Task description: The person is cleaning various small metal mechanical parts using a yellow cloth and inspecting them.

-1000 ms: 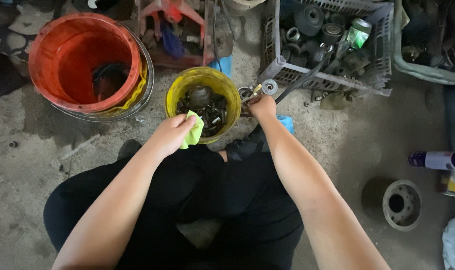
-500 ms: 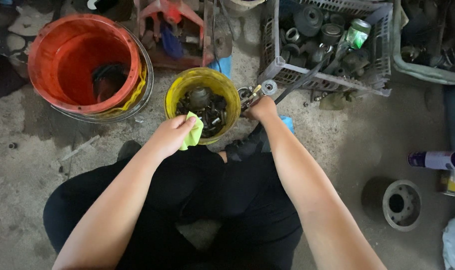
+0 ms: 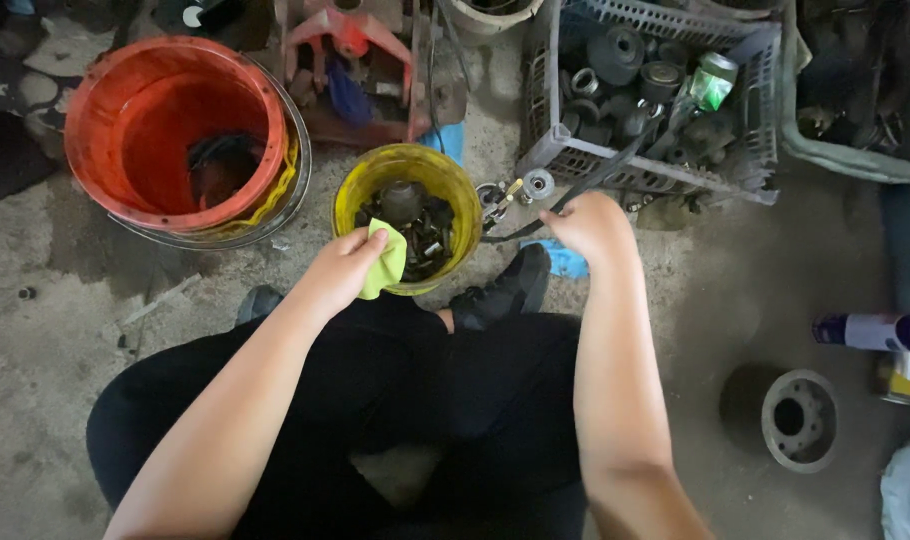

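I sit on a concrete floor with my legs folded. My left hand [image 3: 340, 268] grips a small yellow-green cloth [image 3: 385, 265] at the near rim of a yellow bucket [image 3: 360, 185] that holds several dark metal parts. My right hand [image 3: 590, 225] is closed around a tool with a metal head [image 3: 520, 188] and a black hose [image 3: 585, 185], just right of the bucket. The hose runs up toward a grey plastic crate [image 3: 565, 150].
An orange bucket [image 3: 105, 150] stands at the left with a dark item inside. The grey crate holds several dark round parts and a green-capped can [image 3: 713, 82]. A red metal tool [image 3: 350, 45] lies behind. A metal hub [image 3: 800, 420] and a spray can [image 3: 875, 332] lie at right.
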